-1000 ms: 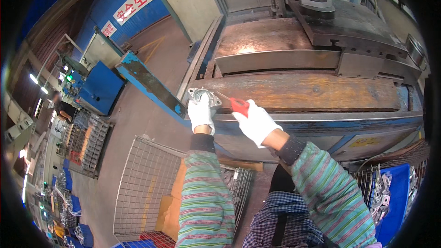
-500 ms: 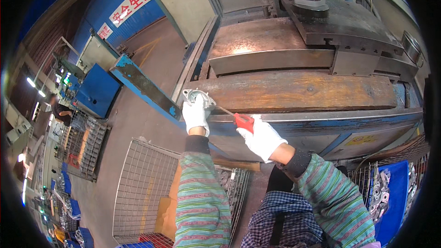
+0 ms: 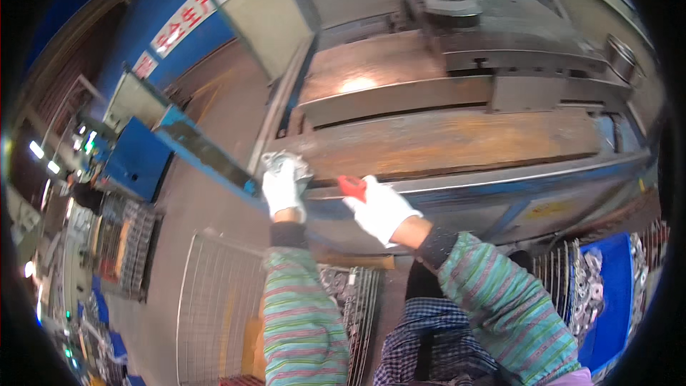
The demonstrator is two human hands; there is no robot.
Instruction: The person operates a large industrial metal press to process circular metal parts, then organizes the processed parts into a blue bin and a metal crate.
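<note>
My left hand (image 3: 281,191), in a white glove, is closed around a silver-grey cast metal part (image 3: 287,162) with an uneven, flanged outline. It holds the part up at the left front corner of the machine bed. My right hand (image 3: 382,209), also gloved in white, grips a red-handled tool (image 3: 352,187) just to the right. The handle points toward the metal part. Its thin shaft is too blurred to make out now, so I cannot tell whether it touches the part.
Behind my hands lies a wooden board (image 3: 457,144) along the machine bed, with a steel table (image 3: 529,46) beyond. A wire basket (image 3: 361,307) of metal parts stands below. At lower right are a blue bin (image 3: 609,300) and more castings. A blue-painted beam (image 3: 204,150) juts out left.
The whole view has shifted and blurred with head motion. Both hands sit slightly further left in the picture, still holding the casting and the red-handled tool. The tool's shaft, visible before, is now blurred.
</note>
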